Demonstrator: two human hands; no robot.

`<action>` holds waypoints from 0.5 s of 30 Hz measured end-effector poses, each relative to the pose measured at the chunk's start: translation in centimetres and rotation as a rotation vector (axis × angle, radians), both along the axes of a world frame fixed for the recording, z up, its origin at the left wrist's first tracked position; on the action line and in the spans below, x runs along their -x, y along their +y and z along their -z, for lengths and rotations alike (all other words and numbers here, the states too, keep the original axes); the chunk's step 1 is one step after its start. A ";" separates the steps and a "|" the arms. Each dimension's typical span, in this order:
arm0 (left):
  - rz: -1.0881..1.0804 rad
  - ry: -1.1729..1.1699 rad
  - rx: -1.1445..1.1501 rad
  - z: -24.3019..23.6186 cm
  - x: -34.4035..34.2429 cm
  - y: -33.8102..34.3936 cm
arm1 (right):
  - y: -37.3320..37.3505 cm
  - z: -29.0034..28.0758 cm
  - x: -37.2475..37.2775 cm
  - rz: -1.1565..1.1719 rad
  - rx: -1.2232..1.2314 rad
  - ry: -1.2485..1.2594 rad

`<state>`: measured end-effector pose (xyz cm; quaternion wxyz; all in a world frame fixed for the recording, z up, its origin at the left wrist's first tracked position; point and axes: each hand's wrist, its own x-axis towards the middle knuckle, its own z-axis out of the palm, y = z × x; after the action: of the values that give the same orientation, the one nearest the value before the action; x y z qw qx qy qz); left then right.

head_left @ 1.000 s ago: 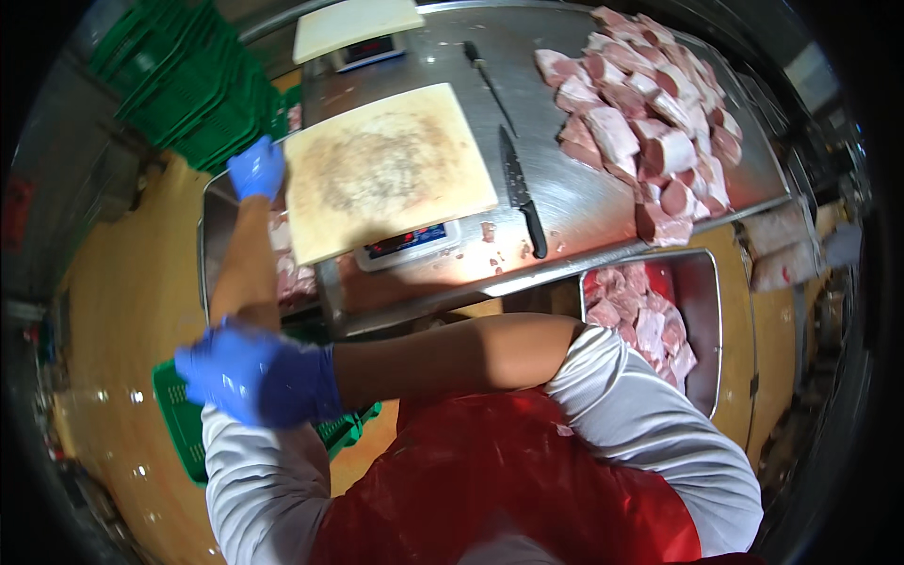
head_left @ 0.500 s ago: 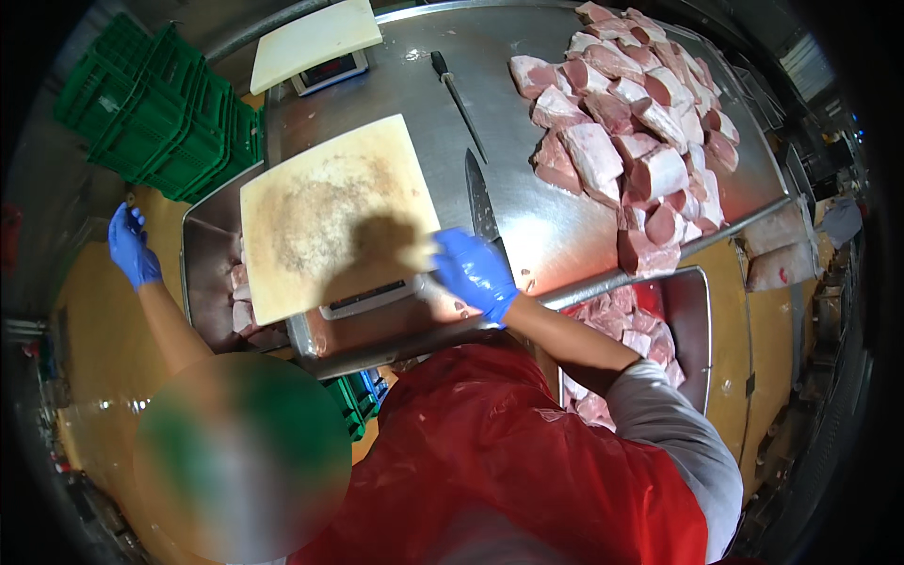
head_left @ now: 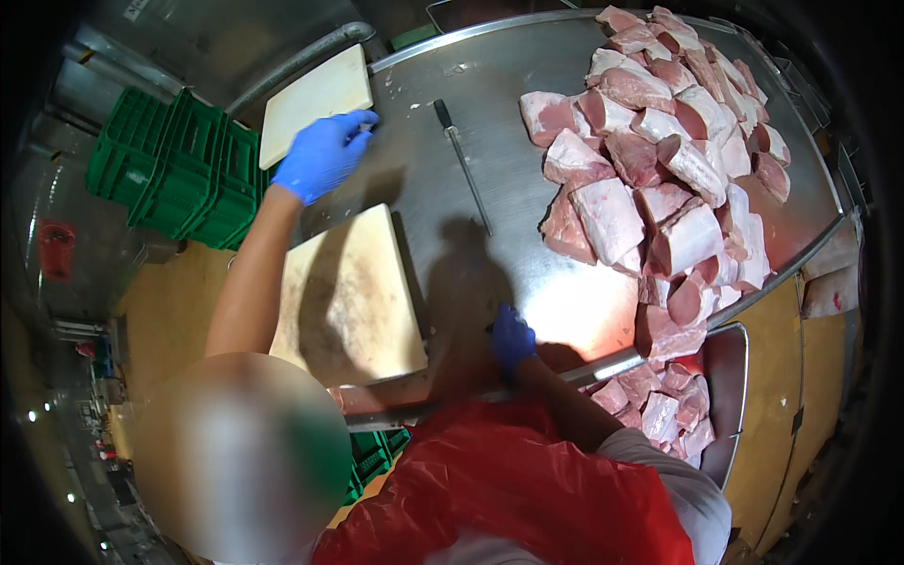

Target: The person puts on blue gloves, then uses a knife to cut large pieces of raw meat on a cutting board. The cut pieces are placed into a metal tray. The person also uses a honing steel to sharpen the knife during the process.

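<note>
The left hand [head_left: 326,157], in a blue glove, is at the near right corner of the far cutting board [head_left: 318,94], its fingers pointing right and the thumb set apart from them, with nothing seen between. It overlaps the board in this view, so contact cannot be told. The right hand [head_left: 511,338], gloved in blue too, is low over the near side of the desk [head_left: 424,132], its fingers curled in shade. A small dark bit shows at its left edge; whether it grips something cannot be told.

The near cutting board [head_left: 388,306], pale with dark stains and partly shadowed, lies on the left of the desk, between the left forearm and the right hand. Beyond the right hand, a sharpening steel [head_left: 467,177] lies with its black handle toward the far side and its rod slanting near and right.

A large heap of pink meat cuts [head_left: 659,169] covers the right of the desk. Just below its near edge, a metal tub [head_left: 732,395] holds more meat pieces [head_left: 664,414]. Green crates [head_left: 179,179] are stacked at the far left.
</note>
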<state>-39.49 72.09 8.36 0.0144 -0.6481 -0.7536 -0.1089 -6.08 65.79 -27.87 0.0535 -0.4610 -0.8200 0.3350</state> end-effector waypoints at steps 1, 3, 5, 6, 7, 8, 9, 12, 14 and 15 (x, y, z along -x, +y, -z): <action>0.006 0.080 0.062 2.2 0.9 2.4 | 0.3 0.0 -0.2 0.004 0.034 0.019; -0.001 0.208 0.226 7.0 3.4 6.8 | 1.0 -1.3 -1.0 0.010 0.104 0.051; -0.011 0.280 0.371 11.4 5.0 10.5 | 2.2 -3.1 -2.2 0.006 0.177 0.074; -0.021 0.318 0.439 13.2 5.9 12.1 | 2.9 -3.8 -2.8 0.000 0.210 0.087; -0.028 0.341 0.475 15.1 6.6 13.6 | 3.4 -3.6 -4.0 -0.047 0.235 0.165; -0.032 0.361 0.507 17.2 7.0 15.1 | 4.3 -3.4 -5.5 -0.092 0.257 0.239; -0.034 0.375 0.537 19.2 7.3 16.8 | 5.4 -5.2 -7.0 -0.091 0.331 0.299; 0.009 0.489 0.518 23.5 7.4 21.3 | 7.6 -9.7 -11.0 0.032 0.749 0.494; -0.002 0.527 0.474 26.4 8.0 23.5 | 10.0 -14.5 -12.1 0.140 0.827 0.575; -0.001 0.555 0.482 27.3 8.3 24.6 | 11.1 -15.6 -12.3 0.194 0.859 0.620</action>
<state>-47.83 96.69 -18.92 0.0655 -0.6375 -0.7252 0.2518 6.22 76.92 -12.31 0.1304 -0.3942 -0.5085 0.7544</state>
